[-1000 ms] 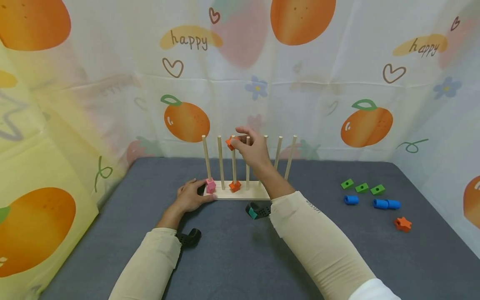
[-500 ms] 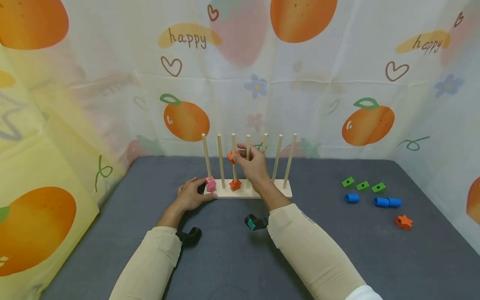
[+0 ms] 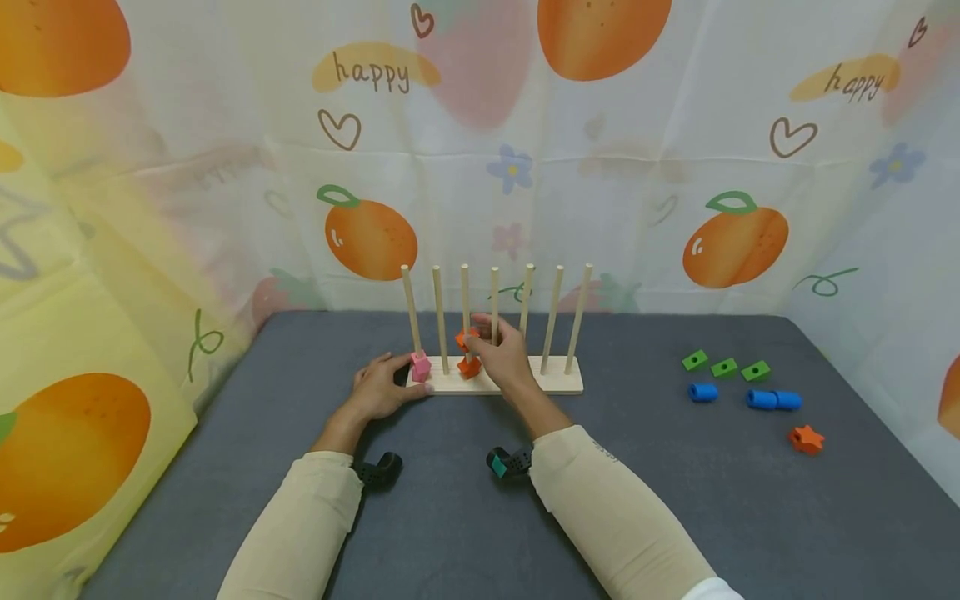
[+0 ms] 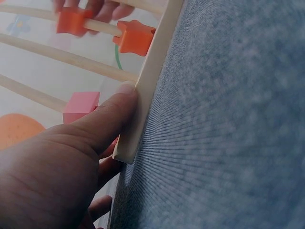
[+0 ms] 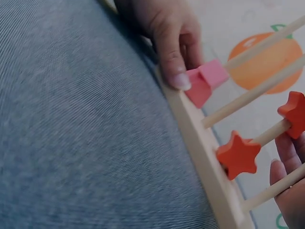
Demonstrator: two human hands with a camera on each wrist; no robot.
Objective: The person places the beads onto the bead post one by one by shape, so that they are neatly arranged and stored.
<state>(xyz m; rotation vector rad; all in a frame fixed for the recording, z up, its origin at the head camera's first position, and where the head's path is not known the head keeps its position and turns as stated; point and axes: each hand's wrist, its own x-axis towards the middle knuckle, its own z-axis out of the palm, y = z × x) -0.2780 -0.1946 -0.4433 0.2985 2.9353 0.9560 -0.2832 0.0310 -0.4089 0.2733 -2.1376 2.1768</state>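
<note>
A pale wooden peg board (image 3: 562, 377) with several upright pegs stands on the table. My left hand (image 3: 379, 387) grips its left end, thumb along the front edge, as the left wrist view shows. Beside that hand, pink blocks (image 5: 202, 83) sit at the foot of the first peg. On the third peg, an orange star bead (image 4: 136, 38) rests at the bottom. A second orange star bead (image 5: 294, 114) is threaded on the same peg a little higher, and my right hand (image 3: 504, 357) pinches it between thumb and fingers.
To the right on the grey table (image 3: 637, 500) lie several loose beads: green blocks (image 3: 724, 367), blue cylinders (image 3: 703, 392) and one more orange star (image 3: 806, 439). A fruit-printed curtain (image 3: 600, 192) hangs behind the table.
My right hand has lowered the upper orange star bead along the third peg, from near its top to close above the lower star. My left hand has stayed on the board's end.
</note>
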